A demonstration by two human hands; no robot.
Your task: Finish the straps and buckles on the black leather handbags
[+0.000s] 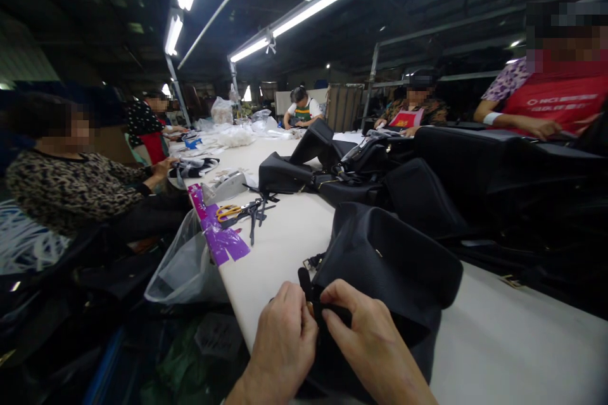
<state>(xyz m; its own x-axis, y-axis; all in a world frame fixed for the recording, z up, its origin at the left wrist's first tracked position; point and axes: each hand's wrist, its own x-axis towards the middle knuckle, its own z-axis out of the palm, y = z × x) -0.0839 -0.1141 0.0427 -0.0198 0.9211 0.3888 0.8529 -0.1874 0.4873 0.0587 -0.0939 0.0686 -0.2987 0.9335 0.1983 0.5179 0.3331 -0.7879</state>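
**Both hands pinched on a bag strap at the table's near edge**

The black handbag [389,259] lies slumped at the near edge of the white table [498,335], its inside hidden. Left hand [284,335] and right hand [370,342] pinch its black strap [308,288], knuckles up, thumbs close together. A clear plastic bag [183,266] hangs off the left edge, its contents unclear. Bare tabletop runs to the orange-handled scissors [228,211].
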